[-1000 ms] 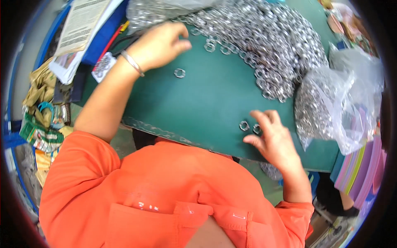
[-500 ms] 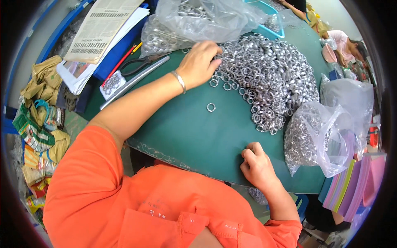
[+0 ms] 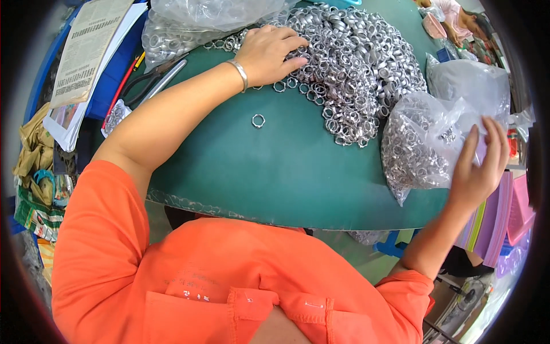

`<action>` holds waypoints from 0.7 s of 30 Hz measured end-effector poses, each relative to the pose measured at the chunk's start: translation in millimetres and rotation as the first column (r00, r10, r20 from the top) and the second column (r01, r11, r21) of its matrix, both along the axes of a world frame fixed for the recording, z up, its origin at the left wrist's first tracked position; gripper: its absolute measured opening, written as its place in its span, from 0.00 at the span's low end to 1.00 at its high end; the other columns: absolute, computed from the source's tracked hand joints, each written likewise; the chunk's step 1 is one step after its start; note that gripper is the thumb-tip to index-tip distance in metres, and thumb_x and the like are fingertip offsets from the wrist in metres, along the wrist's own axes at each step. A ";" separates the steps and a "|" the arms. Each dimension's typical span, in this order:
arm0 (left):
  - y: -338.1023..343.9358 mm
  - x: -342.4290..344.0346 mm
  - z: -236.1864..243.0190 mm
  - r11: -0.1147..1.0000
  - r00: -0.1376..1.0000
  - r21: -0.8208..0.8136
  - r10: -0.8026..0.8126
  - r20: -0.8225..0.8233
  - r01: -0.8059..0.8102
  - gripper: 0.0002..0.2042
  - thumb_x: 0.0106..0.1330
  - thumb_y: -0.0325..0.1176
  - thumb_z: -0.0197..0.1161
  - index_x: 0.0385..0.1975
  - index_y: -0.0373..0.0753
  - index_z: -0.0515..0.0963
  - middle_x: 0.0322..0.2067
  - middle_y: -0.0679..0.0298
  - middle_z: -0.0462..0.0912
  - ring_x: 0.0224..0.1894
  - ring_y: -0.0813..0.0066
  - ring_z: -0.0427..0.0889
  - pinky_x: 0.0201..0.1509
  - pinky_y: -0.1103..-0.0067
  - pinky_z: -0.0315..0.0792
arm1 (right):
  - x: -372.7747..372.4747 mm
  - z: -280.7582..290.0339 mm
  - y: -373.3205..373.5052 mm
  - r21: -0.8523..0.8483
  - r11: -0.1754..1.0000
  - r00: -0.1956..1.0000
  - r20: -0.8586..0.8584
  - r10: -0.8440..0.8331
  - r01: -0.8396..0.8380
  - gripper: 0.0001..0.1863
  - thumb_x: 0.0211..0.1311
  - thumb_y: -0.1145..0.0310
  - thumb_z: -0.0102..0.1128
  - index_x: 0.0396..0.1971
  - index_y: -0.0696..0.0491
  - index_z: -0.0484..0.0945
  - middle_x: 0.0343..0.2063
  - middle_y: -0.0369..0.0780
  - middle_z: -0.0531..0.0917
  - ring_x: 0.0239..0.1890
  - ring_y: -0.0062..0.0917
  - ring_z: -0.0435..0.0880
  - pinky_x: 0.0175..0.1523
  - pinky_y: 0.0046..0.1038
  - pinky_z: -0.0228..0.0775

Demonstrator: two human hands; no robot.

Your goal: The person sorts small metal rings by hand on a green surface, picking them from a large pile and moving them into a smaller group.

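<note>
My left hand (image 3: 269, 54), a metal bangle at its wrist, rests with fingers spread on the left edge of a heap of small silver rings (image 3: 358, 69). A single ring (image 3: 258, 121) lies on the green table (image 3: 286, 178) below the heap. On the right, my right hand (image 3: 475, 160) is raised at a clear plastic bag of rings (image 3: 412, 155), fingers apart; whether it touches the bag I cannot tell.
More bags (image 3: 200, 17) (image 3: 467, 77), papers (image 3: 86, 51), pliers (image 3: 149, 77), a metal bar (image 3: 166, 80) and stacked coloured sheets (image 3: 498, 218) surround the work area. A person in pink (image 3: 458, 26) works at the back right.
My left hand has moved onto the heap. My right hand has moved up and right to the bag; the two loose rings once beside it are no longer seen there.
</note>
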State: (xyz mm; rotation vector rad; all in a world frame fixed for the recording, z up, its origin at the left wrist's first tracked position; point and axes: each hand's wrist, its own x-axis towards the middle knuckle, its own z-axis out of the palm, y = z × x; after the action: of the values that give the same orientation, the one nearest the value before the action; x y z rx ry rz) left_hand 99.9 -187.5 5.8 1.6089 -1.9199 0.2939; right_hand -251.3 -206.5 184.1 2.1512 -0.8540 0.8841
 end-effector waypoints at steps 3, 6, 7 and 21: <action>26.3 -6.0 10.8 0.995 0.997 0.065 -0.078 -0.010 0.079 0.16 0.61 0.47 0.59 0.43 0.47 0.78 0.46 0.65 0.76 0.49 0.60 0.73 0.53 0.65 0.65 | 60.4 -61.8 48.2 0.438 0.808 0.914 0.096 0.393 -0.394 0.19 0.54 0.70 0.65 0.46 0.62 0.75 0.45 0.50 0.78 0.46 0.43 0.78 0.50 0.35 0.72; 50.6 -11.7 9.0 0.956 0.962 0.119 -0.260 -0.078 0.268 0.15 0.60 0.43 0.60 0.41 0.42 0.77 0.46 0.60 0.75 0.49 0.57 0.71 0.54 0.65 0.64 | 79.9 -129.7 29.1 0.592 0.801 0.990 -0.029 0.135 -0.092 0.28 0.54 0.62 0.65 0.53 0.61 0.70 0.54 0.54 0.71 0.54 0.52 0.70 0.59 0.46 0.63; 58.3 -15.1 6.7 0.944 0.948 0.106 -0.302 -0.104 0.312 0.15 0.60 0.43 0.60 0.43 0.42 0.76 0.47 0.59 0.74 0.50 0.56 0.71 0.55 0.65 0.64 | 80.1 -149.1 27.0 0.612 0.787 0.995 -0.011 0.102 -0.074 0.30 0.55 0.60 0.65 0.55 0.60 0.69 0.57 0.55 0.68 0.57 0.55 0.66 0.60 0.49 0.59; 104.5 26.3 1.2 0.962 0.976 0.268 -0.099 0.194 0.045 0.24 0.63 0.41 0.56 0.61 0.52 0.67 0.63 0.62 0.65 0.65 0.56 0.62 0.65 0.53 0.54 | 151.1 -160.8 82.1 0.725 0.181 0.624 0.406 0.668 -0.665 0.30 0.50 0.76 0.62 0.57 0.54 0.68 0.60 0.51 0.65 0.61 0.42 0.66 0.60 0.41 0.60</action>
State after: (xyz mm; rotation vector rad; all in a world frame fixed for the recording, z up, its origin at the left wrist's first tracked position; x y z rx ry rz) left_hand 126.2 -83.0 7.0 1.7269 -2.2491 0.1873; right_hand -100.3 -124.4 23.3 3.5833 -0.2045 0.9512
